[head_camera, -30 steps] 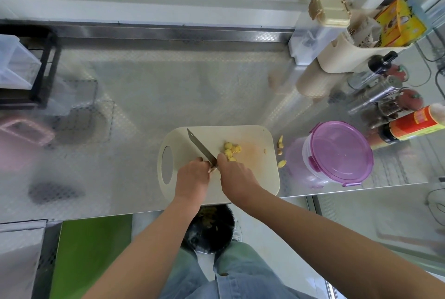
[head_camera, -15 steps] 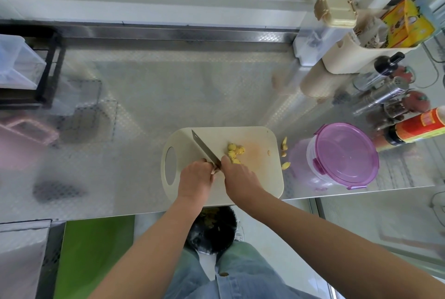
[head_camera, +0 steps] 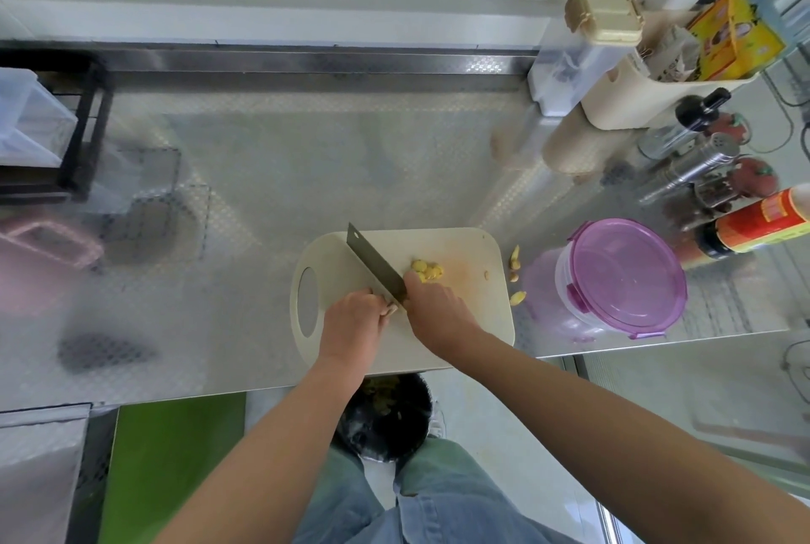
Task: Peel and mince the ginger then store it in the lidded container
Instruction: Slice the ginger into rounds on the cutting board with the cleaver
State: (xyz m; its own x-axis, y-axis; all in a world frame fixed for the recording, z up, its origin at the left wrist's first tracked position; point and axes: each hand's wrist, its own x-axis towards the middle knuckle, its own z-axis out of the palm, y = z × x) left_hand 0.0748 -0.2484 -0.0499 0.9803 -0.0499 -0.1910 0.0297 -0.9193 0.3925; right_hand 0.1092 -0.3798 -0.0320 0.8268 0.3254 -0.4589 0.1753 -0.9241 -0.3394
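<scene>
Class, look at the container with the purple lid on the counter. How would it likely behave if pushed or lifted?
The container looks like thin clear plastic, so probably light and easy to slide on the steel counter. Its wide, squat shape makes tipping unlikely. The purple lid has side clips, so it should stay on if latched.

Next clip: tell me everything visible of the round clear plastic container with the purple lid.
The round clear plastic container stands upright on the patterned steel counter, right of the beige cutting board and apart from it. Its translucent purple lid is on, with purple clip latches at the rim. The wall looks frosted; contents cannot be made out. The person is not touching it; small ginger scraps lie on the counter beside it.
</scene>
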